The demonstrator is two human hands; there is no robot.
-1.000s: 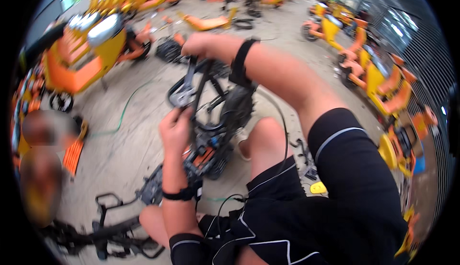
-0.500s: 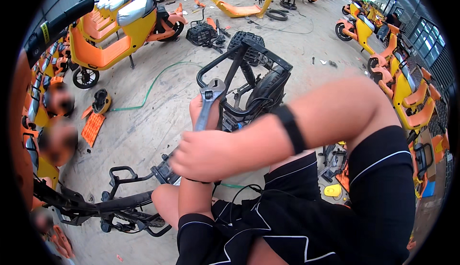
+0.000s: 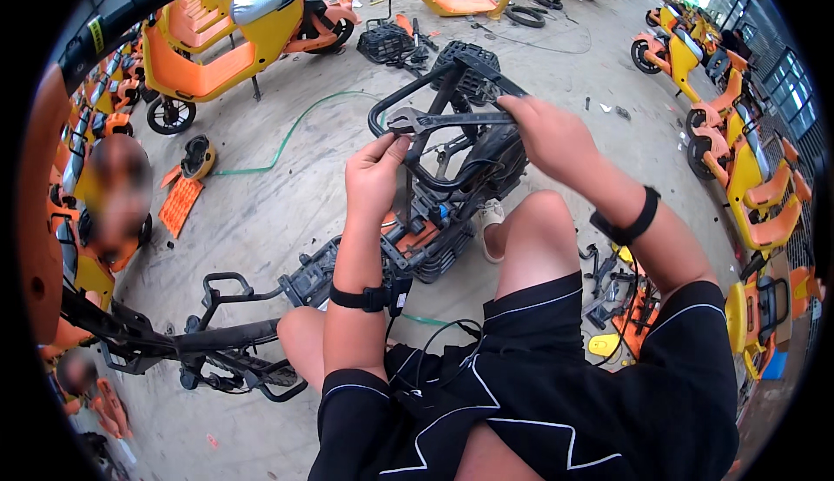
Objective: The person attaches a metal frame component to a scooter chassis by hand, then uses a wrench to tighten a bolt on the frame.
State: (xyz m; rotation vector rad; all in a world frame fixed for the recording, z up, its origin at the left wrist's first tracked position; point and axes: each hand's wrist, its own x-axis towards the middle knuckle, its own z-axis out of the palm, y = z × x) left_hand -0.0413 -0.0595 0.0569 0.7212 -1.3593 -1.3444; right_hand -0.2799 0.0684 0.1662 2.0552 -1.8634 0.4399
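My right hand (image 3: 552,139) is closed round the handle end of an adjustable wrench (image 3: 465,120). The wrench lies nearly level, its jaws pointing left. Just below those jaws, my left hand (image 3: 373,179) is raised with thumb and fingers pinched together on a small dark piece, too small to name. Both hands are above a stripped black scooter frame (image 3: 473,172), whose looped tube rack (image 3: 376,118) passes behind the wrench. My left fingertips are close to the rack; whether they touch it I cannot tell.
Another bare scooter frame (image 3: 228,340) lies at lower left. Yellow-orange scooters (image 3: 208,68) stand in rows on both sides. On the floor are a helmet (image 3: 199,157), an orange panel (image 3: 181,206), a green strap (image 3: 295,129), and loose parts (image 3: 608,294) by my right knee.
My right hand, with the wrench, has swung from in front of my left forearm out to the right. The wrench has turned from upright to nearly level. My left fingers now show beside its jaws.
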